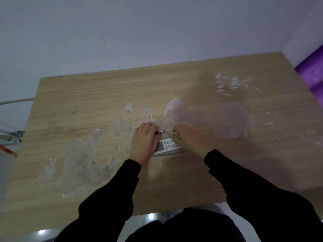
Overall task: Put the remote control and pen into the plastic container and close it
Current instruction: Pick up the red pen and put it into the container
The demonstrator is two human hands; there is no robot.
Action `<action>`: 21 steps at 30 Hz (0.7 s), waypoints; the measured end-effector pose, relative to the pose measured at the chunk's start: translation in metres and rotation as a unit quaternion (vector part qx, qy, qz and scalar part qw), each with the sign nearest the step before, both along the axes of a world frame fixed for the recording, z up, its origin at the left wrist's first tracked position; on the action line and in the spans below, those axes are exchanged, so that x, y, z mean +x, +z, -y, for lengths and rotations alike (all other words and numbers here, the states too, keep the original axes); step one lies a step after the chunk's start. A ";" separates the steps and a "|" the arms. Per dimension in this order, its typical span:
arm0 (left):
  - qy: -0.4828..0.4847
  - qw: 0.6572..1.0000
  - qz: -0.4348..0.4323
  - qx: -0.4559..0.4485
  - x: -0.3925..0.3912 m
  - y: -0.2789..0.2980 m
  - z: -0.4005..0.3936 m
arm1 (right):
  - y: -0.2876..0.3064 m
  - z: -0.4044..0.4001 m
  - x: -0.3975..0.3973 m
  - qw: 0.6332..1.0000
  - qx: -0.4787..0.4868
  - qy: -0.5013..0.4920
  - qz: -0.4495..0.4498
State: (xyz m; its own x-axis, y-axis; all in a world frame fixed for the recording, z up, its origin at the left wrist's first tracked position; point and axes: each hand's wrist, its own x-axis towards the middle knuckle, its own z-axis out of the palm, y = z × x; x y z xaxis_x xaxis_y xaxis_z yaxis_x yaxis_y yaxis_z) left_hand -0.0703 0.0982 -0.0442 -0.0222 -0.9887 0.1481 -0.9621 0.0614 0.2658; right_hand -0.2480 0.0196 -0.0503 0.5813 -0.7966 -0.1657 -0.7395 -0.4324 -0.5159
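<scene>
A white remote control [167, 144] with a small screen and grey buttons lies in a clear plastic container [168, 153] at the table's middle. Both hands cover most of it. A pen [160, 132] with a reddish body and a metal end sits just above the remote's far edge, between the hands. My left hand [144, 142] covers the container's left side and its fingers close on the pen's left end. My right hand [188, 138] lies over the right side, fingertips pinched at a thin metal part by the pen's right end. The clear lid [227, 119] lies flat to the right.
The wooden table [87, 95] has wide patches of peeled white residue across its middle and left. A white wall runs behind it. A purple object [312, 79] stands off the right rear corner. Metal parts and a cable show past the left edge.
</scene>
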 end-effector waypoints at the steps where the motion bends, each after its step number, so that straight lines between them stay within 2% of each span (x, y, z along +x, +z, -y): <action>1: 0.023 1.000 -0.019 0.003 0.000 -0.002 -0.008 | 0.001 -0.004 -0.004 1.000 0.016 0.013 -0.007; 5: 0.046 0.997 -0.014 0.059 0.003 -0.013 -0.026 | 0.004 -0.018 -0.012 0.998 0.022 0.049 -0.028; 9: 0.044 0.997 -0.027 0.064 0.000 -0.016 -0.029 | 0.012 -0.025 -0.018 0.998 0.028 0.050 -0.015; 11: 0.050 0.995 -0.044 0.069 -0.003 -0.018 -0.029 | 0.017 -0.021 -0.029 0.999 -0.019 -0.017 0.032; 13: 0.064 0.993 -0.062 0.074 -0.004 -0.019 -0.029 | 0.015 -0.008 -0.047 0.987 -0.078 -0.131 0.054; 15: 0.073 0.991 -0.080 0.074 -0.006 -0.017 -0.031 | 0.006 0.003 -0.073 0.971 -0.083 -0.224 0.007; 18: 0.079 0.989 -0.104 0.067 -0.010 -0.010 -0.032 | -0.008 0.010 -0.100 0.962 -0.063 -0.251 -0.091; 21: 0.080 0.988 -0.127 0.045 -0.014 -0.002 -0.032 | -0.014 0.009 -0.102 0.964 -0.078 -0.234 -0.100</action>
